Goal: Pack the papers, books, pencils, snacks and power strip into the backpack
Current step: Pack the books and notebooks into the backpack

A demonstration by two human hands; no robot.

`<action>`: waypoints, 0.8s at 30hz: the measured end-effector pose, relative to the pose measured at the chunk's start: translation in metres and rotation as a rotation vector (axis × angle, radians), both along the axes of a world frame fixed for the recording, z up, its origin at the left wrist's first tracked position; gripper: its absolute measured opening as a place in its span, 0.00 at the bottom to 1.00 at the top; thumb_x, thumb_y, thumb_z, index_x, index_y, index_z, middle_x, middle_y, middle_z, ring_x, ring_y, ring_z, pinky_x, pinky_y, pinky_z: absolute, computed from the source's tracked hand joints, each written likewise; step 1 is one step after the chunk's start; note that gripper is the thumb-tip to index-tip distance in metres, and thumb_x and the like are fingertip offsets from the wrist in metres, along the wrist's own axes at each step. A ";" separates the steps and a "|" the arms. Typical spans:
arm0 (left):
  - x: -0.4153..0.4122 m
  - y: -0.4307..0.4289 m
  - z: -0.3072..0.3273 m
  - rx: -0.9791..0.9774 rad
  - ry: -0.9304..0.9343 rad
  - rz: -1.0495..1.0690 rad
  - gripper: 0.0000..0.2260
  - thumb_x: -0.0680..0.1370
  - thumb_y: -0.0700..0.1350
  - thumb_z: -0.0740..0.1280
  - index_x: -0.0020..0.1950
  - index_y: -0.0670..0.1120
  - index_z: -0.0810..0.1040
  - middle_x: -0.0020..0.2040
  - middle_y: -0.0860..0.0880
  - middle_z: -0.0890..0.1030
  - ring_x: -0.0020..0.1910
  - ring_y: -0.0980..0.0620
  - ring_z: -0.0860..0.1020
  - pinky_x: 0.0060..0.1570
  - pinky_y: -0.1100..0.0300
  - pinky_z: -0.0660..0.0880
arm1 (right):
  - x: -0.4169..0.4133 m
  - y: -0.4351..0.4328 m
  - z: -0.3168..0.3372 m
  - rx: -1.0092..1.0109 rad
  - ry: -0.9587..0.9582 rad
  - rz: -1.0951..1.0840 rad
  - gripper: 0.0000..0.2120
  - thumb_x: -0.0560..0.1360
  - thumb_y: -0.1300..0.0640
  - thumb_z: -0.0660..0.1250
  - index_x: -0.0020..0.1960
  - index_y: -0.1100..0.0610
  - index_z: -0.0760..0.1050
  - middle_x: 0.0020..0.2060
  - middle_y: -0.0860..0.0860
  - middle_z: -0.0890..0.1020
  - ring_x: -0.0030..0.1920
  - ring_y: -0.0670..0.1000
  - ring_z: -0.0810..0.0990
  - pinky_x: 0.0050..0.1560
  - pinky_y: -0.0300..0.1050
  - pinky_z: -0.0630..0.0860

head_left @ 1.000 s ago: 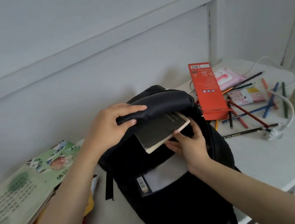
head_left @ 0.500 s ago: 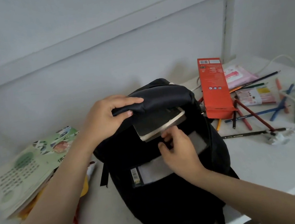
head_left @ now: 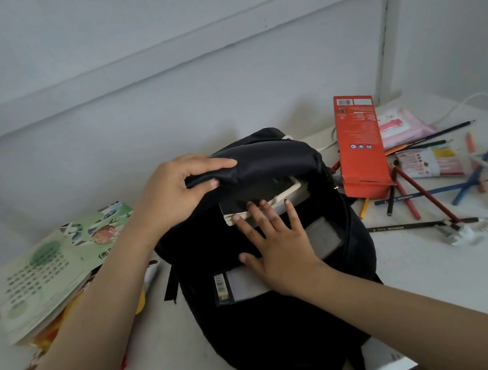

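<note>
On my feed the backpack (head_left: 283,318) at centre is plain black; the book (head_left: 256,197) in its mouth has a near-black cover and cream page edges, above a grey panel (head_left: 324,238) with a black-and-white barcode label. At two o'clock I see an orange-red box (head_left: 360,146) with white print, a pink-and-white packet (head_left: 401,127), and pencils (head_left: 440,190) in blue, red, green, black and orange. At nine o'clock a pale green picture book (head_left: 44,270) carries darker green dots.

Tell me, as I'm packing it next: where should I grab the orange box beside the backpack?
Probably pinch the orange box across its long edges in the upper half, coming from the right: its open flap end sits among pencils, and the backpack crowds its left.
</note>
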State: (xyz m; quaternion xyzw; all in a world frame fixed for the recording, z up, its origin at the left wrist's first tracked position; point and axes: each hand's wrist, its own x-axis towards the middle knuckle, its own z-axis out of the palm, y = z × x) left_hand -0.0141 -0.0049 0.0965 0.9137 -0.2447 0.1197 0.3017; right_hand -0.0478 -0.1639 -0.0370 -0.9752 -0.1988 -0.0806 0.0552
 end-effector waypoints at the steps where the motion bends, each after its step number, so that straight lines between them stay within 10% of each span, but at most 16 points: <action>1: 0.000 0.001 -0.001 -0.006 0.003 0.000 0.22 0.74 0.36 0.69 0.54 0.65 0.79 0.52 0.65 0.78 0.53 0.66 0.75 0.57 0.71 0.69 | 0.001 -0.001 0.000 0.011 -0.004 -0.017 0.33 0.66 0.37 0.25 0.70 0.44 0.28 0.77 0.52 0.41 0.76 0.53 0.38 0.62 0.57 0.22; 8: 0.004 0.004 -0.004 -0.015 0.029 -0.023 0.23 0.73 0.36 0.70 0.54 0.65 0.79 0.53 0.62 0.79 0.54 0.63 0.76 0.58 0.68 0.70 | 0.014 -0.018 0.000 0.141 -0.147 0.017 0.22 0.74 0.47 0.53 0.64 0.55 0.68 0.64 0.61 0.75 0.67 0.61 0.71 0.65 0.63 0.63; 24: 0.008 0.015 0.008 0.004 -0.068 -0.061 0.22 0.74 0.37 0.69 0.54 0.66 0.78 0.53 0.62 0.78 0.53 0.63 0.75 0.56 0.66 0.70 | 0.010 -0.012 -0.003 0.032 -0.131 -0.145 0.27 0.73 0.43 0.54 0.70 0.48 0.69 0.63 0.59 0.76 0.65 0.59 0.74 0.64 0.63 0.65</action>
